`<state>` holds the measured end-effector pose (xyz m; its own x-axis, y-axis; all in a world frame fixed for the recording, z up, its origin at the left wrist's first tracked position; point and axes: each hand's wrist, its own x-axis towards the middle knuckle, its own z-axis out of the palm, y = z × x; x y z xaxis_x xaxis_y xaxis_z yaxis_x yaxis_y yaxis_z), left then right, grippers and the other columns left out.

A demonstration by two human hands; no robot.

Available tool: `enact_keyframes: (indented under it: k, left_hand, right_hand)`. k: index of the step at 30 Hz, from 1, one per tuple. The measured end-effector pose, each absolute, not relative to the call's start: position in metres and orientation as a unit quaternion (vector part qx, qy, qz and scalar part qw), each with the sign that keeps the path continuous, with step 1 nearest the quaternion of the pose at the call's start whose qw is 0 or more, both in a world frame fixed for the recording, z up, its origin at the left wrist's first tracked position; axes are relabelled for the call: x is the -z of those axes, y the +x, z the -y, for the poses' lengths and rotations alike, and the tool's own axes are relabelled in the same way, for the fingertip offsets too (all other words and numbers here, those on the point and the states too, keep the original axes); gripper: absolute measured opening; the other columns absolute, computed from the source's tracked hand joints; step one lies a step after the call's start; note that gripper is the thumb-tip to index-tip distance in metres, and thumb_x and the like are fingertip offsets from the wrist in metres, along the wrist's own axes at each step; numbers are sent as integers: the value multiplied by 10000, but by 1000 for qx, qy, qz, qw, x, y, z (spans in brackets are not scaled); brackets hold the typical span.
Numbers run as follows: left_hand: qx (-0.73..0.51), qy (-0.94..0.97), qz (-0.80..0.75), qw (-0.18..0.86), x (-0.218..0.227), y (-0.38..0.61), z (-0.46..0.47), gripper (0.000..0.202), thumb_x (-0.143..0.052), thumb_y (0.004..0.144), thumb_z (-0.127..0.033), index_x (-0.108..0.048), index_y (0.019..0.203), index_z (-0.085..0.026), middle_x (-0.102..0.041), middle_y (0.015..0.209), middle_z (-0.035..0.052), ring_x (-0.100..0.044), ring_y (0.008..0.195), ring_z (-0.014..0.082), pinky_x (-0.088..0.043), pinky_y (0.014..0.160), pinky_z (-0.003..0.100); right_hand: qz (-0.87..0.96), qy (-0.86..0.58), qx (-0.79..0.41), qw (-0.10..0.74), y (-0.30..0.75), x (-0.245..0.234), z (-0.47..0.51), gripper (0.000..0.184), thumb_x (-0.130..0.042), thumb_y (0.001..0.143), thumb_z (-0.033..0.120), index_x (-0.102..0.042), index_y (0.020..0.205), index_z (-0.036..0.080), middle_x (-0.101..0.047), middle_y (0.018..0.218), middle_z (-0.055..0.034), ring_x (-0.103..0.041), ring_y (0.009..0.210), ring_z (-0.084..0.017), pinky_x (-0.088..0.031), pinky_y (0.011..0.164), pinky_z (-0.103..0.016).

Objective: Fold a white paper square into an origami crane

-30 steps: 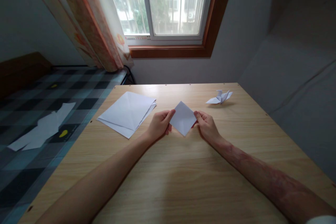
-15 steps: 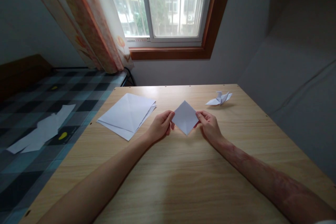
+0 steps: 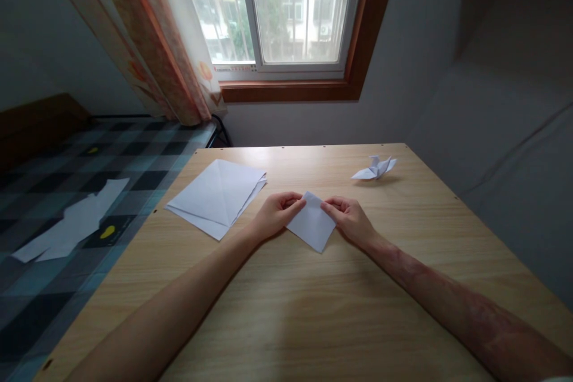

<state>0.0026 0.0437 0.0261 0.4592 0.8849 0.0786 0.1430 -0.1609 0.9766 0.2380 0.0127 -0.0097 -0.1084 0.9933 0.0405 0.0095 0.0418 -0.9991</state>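
Observation:
A small folded square of white paper (image 3: 313, 224) is between my hands, turned like a diamond with one corner toward me. My left hand (image 3: 280, 215) pinches its upper left edge, thumb on top. On the upper right edge, the thumb and fingers of my right hand (image 3: 349, 218) are closed. The fingers under the paper are partly hidden. Left of my hands lies a stack of larger white paper sheets (image 3: 217, 194), creased across the middle. A white folded paper crane (image 3: 375, 168) rests at the far right of the table.
The wooden table (image 3: 286, 316) reaches toward the wall below a window (image 3: 299, 12). On the left, a bed with a checked cover (image 3: 147, 149) holds white paper strips (image 3: 76, 224). An orange patterned curtain (image 3: 152, 36) hangs beside the window.
The small paper has come down closer to me and tilted. My hands have drawn nearer each other, moving from its side corners to its upper edges.

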Motion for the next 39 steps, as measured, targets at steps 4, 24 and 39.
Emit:
enact_keyframes:
  k: [4,24,39]
  left_hand:
    - [-361,670,-393,517,-23,2,-45,491,-768,933,-623,-804,963,-135,-750,828,52,-603,685,152,-426,565,234]
    - [-376,706,-422,427,-23,3,-45,462,-668,1008,-575,-795,918,-140,-756,830,49,-620,721,166,-444,596,242]
    - [-333,719,-410,451,-23,1,-47,524,-633,1023,-633,-761,858,-152,-703,767,26,-572,671,154,-398,558,241]
  right_hand:
    - [563,-450,-522,457,234,7,-11,402,-814,888,583,-850,916,184,-826,852,-68,-707,724,-221,-492,636,-302]
    - [585,-451,-508,443,233,12,-11,403,-829,892,593,-826,974,199,-828,845,-63,-714,709,-214,-486,607,-292]
    - [524,-487,-483,505,232,16,-14,467,-851,855,648,-808,954,193,-851,894,-101,-759,759,-258,-538,636,-324]
